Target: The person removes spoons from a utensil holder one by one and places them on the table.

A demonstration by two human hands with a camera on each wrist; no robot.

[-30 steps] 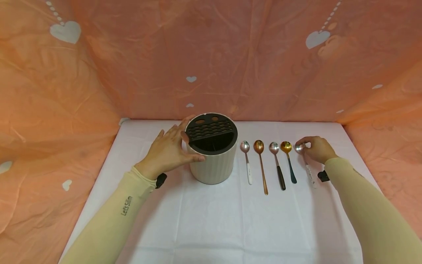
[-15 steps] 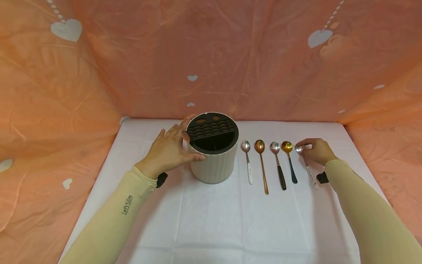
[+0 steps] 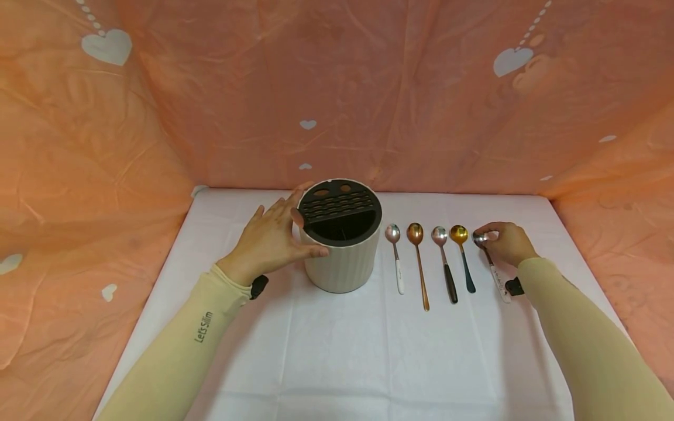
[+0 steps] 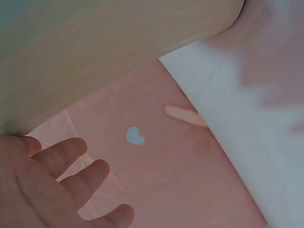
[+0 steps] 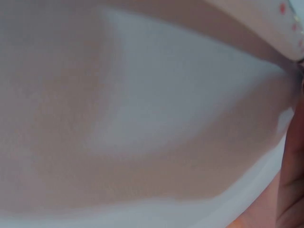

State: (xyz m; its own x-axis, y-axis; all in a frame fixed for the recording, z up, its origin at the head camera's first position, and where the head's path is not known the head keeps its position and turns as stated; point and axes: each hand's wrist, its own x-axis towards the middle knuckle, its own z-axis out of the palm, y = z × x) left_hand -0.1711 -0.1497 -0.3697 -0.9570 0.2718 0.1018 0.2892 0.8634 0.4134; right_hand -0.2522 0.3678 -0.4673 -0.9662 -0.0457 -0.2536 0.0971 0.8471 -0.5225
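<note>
In the head view my left hand [image 3: 271, 242] rests against the left side of a pale ribbed utensil holder [image 3: 341, 270] with a black slotted lid [image 3: 342, 228]. Its thumb lies across the front and its fingers spread towards the back. The left wrist view shows those spread fingers [image 4: 90, 178] below the holder's wall [image 4: 104, 52]. At the far right of a row of spoons, my right hand [image 3: 508, 241] pinches a spoon [image 3: 497, 280] near its silver bowl. This spoon has a white printed handle, partly visible in the right wrist view as a pale shape [image 5: 266, 23].
Between holder and right hand lie a white-handled spoon [image 3: 399, 275], a copper spoon [image 3: 421, 275], a black-handled spoon [image 3: 449, 280] and a gold-bowled spoon [image 3: 466, 266]. Orange sheeting [image 3: 342, 99] borders the white tabletop [image 3: 337, 351] at the back and sides.
The spoon under my right hand has turned slightly, its bowl looking darker and its handle end shifting a little right. My left hand stays at the holder.
</note>
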